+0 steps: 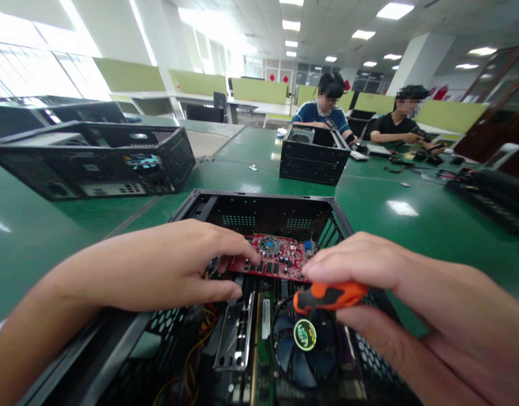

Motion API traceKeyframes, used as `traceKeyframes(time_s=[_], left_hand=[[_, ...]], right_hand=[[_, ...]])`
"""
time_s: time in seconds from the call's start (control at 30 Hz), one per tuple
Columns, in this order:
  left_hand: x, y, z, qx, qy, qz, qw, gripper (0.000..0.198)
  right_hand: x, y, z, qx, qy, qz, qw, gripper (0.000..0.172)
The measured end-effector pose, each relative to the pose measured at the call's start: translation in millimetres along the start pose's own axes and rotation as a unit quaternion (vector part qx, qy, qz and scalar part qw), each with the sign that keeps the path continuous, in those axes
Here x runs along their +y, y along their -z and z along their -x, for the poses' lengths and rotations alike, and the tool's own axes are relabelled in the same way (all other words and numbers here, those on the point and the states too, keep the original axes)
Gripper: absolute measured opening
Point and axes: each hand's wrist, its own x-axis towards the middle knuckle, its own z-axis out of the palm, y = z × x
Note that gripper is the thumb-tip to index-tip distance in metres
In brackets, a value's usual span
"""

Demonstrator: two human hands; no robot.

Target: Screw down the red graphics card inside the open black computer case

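In front of me stands an open black computer case (259,197). Inside, at its far side, sits a red graphics card (280,248) with a small round fan. My left hand (200,259) reaches over the card's left end, fingertips at its face; the thumb stays apart from the fingers. An orange and black screwdriver (331,296) is held in my right hand (369,276), between thumb and fingers, its shaft not visible. The right index fingertip is at the card's lower right corner. Below the screwdriver lies a black cooling fan (305,349) with a round label.
Another open case (94,163) lies to the left on the green table (225,163). A third case (312,155) stands ahead, before a person in blue (322,107). Another person in black (399,121) sits farther right, near cables and parts. A dark case (492,192) lies at right.
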Motion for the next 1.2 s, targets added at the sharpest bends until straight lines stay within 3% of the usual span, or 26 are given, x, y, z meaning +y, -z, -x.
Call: traceKeyframes(time_s=[0.13,0.53,1.2], left_hand=[[-1,0.0,-2,-0.004,0.0,0.0,1.0,0.027],[-2,-0.6,3,0.008,-0.008,0.012,1.0,0.026],[-4,-2.4,2,0.005,-0.017,0.019,1.0,0.025]], right_hand=[[-1,6,-13,0.001,0.048,0.112,0.993,0.033],[3,1,-20,-0.035,0.065,0.116,0.991,0.042],[5,1,-21,-0.022,0.057,0.092,0.994,0.041]])
